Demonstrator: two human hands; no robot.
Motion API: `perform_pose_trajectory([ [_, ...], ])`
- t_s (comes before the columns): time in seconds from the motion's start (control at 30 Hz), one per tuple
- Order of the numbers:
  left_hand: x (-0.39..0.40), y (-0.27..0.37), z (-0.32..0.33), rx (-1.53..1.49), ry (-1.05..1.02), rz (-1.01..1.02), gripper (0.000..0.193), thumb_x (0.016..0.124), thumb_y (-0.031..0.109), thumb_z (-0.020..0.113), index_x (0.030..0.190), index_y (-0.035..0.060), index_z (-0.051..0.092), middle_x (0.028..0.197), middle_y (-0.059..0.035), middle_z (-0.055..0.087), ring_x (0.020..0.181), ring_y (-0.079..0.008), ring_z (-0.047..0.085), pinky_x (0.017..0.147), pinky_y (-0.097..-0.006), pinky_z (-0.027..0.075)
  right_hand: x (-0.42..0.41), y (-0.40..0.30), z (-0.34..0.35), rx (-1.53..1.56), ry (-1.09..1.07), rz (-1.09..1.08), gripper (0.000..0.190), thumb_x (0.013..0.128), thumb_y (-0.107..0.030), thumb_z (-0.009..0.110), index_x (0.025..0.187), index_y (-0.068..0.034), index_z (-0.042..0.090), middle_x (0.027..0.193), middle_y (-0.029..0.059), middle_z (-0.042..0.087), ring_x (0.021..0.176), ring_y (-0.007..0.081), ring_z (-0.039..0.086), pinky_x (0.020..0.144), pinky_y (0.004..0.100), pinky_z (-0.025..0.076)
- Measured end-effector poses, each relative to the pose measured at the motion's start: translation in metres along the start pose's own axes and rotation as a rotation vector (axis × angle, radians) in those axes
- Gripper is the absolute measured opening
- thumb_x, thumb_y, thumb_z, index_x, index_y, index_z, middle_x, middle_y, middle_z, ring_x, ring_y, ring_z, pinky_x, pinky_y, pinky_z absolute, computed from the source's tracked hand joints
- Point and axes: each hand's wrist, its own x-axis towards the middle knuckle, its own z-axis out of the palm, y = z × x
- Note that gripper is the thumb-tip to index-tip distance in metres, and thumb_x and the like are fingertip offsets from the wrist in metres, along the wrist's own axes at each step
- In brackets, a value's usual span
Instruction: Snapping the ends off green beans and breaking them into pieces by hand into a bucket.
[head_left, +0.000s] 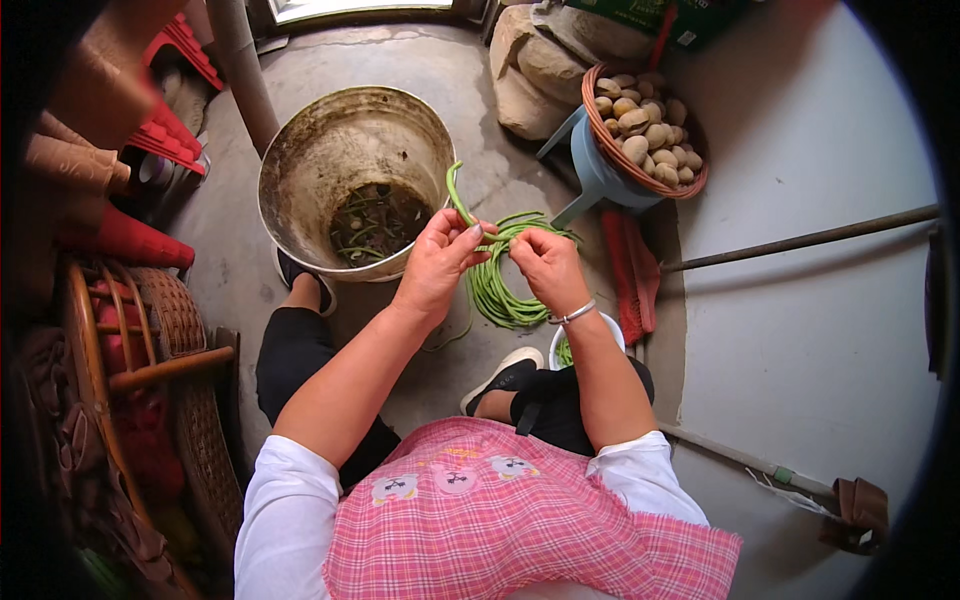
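Note:
A green long bean (458, 193) is stretched between my two hands. My left hand (444, 251) grips it along its length, and its curved end sticks up past my thumb. With thumb and forefinger, my right hand (547, 262) pinches the other part of the bean. On the concrete floor below lies a coiled bundle of long beans (499, 296). To the left stands a large stained bucket (292, 142) with green scraps and dark matter at its bottom. Partly hidden by my right forearm, a small white bucket (611, 330) contains green bean pieces (564, 352).
A basket (592, 90) of potatoes (645, 124) rests on a blue stool (589, 161) by the wall. Stuffed sacks (525, 82) lean behind it. A wooden pole (795, 238) leans at right. A wicker chair (172, 315) stands at left, near red plastic stools (169, 131).

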Motion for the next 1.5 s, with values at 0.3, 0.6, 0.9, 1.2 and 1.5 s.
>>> perform_pose_trajectory([
  [0.3, -0.014, 0.012, -0.010, -0.158, -0.019, -0.149, 0.014, 0.089, 0.015, 0.044, 0.101, 0.0072, 0.045, 0.088, -0.0054, 0.058, 0.080, -0.0150, 0.056, 0.074, -0.0294, 0.045, 0.040, -0.043, -0.012, 0.838, 0.145, 0.147, 0.021, 0.084, -0.020, 0.052, 0.090, -0.001, 0.057, 0.058, -0.0023, 0.043, 0.046, 0.0049, 0.035, 0.044, 0.0182, 0.028],
  [0.6, -0.025, 0.020, -0.009, -0.115, -0.011, -0.361, 0.021, 0.087, 0.015, 0.036, 0.103, 0.0080, 0.047, 0.073, 0.0009, 0.047, 0.058, -0.0067, 0.041, 0.050, -0.0190, 0.032, 0.073, -0.080, 0.047, -0.085, 0.068, -0.503, 0.032, 0.082, -0.018, 0.057, 0.106, 0.002, 0.054, 0.073, 0.0040, 0.059, 0.065, 0.0093, 0.055, 0.058, 0.0217, 0.045],
  [0.9, -0.025, 0.013, 0.002, -0.183, -0.280, -0.423, 0.025, 0.084, 0.013, 0.034, 0.099, 0.0005, 0.048, 0.058, 0.0029, 0.036, 0.044, -0.0042, 0.027, 0.039, -0.0181, 0.021, 0.028, -0.031, -0.006, 0.714, -0.302, 0.312, 0.036, 0.088, -0.031, 0.048, 0.097, 0.002, 0.055, 0.076, 0.0047, 0.058, 0.061, 0.0082, 0.053, 0.052, 0.0184, 0.041],
  [1.2, -0.011, 0.004, 0.018, 0.192, -0.322, -0.459, 0.022, 0.082, 0.019, 0.037, 0.092, 0.0049, 0.051, 0.057, 0.0038, 0.033, 0.046, -0.0050, 0.026, 0.041, -0.0191, 0.021, 0.015, -0.017, -0.042, 0.837, -0.134, 0.216, 0.020, 0.084, -0.019, 0.055, 0.096, -0.003, 0.055, 0.078, 0.0053, 0.060, 0.065, 0.0076, 0.056, 0.059, 0.0186, 0.045],
  [1.5, 0.003, -0.020, 0.018, 0.295, -0.082, -0.379, 0.012, 0.082, 0.019, 0.037, 0.078, 0.0114, 0.045, 0.055, 0.0057, 0.032, 0.044, -0.0054, 0.027, 0.040, -0.0210, 0.020, -0.006, -0.026, -0.045, 0.444, -0.003, -0.040, 0.016, 0.080, -0.013, 0.059, 0.087, 0.001, 0.059, 0.078, 0.0071, 0.063, 0.064, 0.0106, 0.059, 0.061, 0.0211, 0.045],
])
